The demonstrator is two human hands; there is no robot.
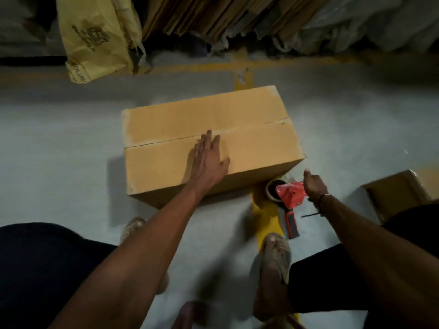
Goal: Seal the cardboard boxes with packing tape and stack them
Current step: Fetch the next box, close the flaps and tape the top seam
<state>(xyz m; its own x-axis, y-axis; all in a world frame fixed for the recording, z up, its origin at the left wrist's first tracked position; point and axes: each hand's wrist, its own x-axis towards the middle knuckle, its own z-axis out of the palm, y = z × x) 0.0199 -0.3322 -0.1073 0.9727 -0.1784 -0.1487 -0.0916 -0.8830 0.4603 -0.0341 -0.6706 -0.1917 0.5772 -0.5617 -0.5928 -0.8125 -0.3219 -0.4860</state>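
A plain tan rectangular cardboard box (209,143) sits on the pale grey concrete floor (59,143), its two top flaps folded shut and meeting along a centre seam that runs across the lid; no tape can be made out on that seam. The left hand (209,160) lies flat on the near flap, fingers straight and spread, fingertips reaching the seam. Just beside the box's near right corner, a red tape dispenser with a grey-and-red handle (288,198) lies on the floor, carrying a roll of clear packing tape (273,188). The right hand (313,186) is at the dispenser's red body with its thumb raised; whether its fingers grip the dispenser cannot be told. A yellow painted floor line (266,214) runs under the dispenser and the box. A sandalled foot (275,260) stands on that line. At the right edge lies another brown cardboard box (396,193), partly in view. Beyond, a crumpled yellow sack (95,36) bears dark printing, only the letters "SOLUBI" being legible, beside flattened cardboard sheets (213,15) stacked on edge.
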